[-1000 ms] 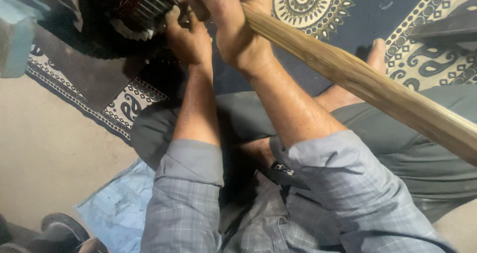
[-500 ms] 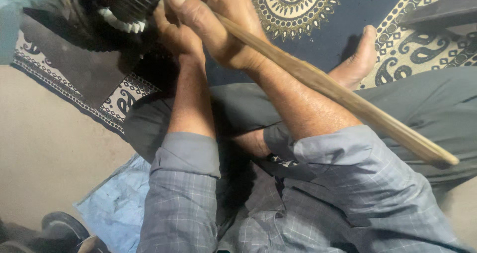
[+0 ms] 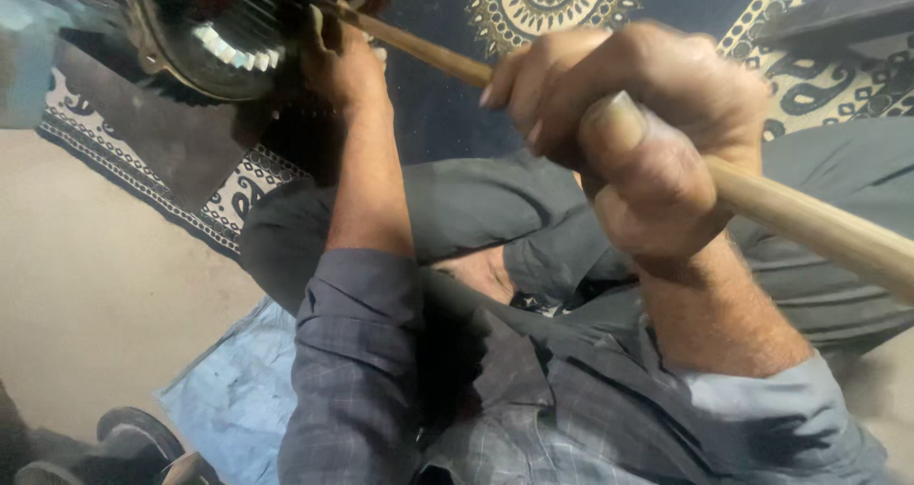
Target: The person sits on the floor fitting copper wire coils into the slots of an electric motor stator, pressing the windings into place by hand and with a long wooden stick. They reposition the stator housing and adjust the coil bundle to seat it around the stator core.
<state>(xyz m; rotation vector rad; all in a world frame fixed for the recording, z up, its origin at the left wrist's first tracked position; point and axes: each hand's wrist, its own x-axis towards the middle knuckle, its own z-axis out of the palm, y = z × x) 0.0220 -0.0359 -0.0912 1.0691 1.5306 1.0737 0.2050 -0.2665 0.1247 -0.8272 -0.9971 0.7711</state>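
The right hand (image 3: 647, 152) has its grip closed tight around a wooden stick (image 3: 809, 223), thumb pressed along it. The stick runs up-left to a round metal motor (image 3: 205, 38) resting on the patterned rug (image 3: 543, 0). The left hand (image 3: 347, 66) presses against the motor's rim; whether its grip holds anything cannot be told.
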